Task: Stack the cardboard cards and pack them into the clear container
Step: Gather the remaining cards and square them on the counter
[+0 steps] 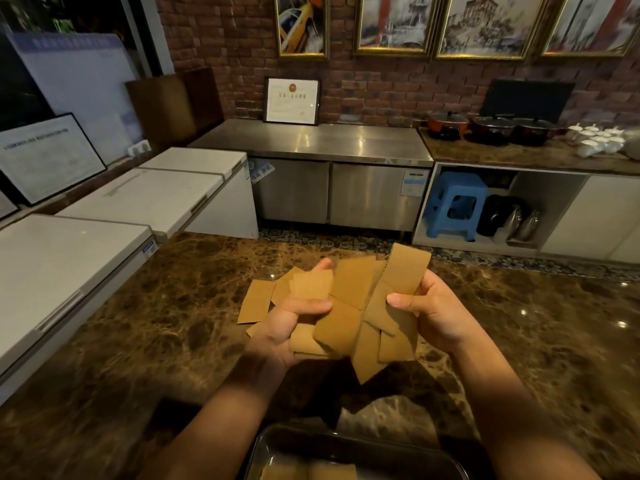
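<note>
My left hand [277, 327] and right hand [434, 311] hold a loose, fanned bundle of cards [349, 313] above the marble counter [156, 323]. Left thumb and fingers are clamped on the bundle's left side; right thumb presses the top cards against the fingers behind them. The cards lie askew, corners pointing several ways, not yet squared. One card [256, 301] lies flat on the counter, just left of the bundle. The container [346, 441] sits on the counter nearer me than the bundle, with a few cards inside.
</note>
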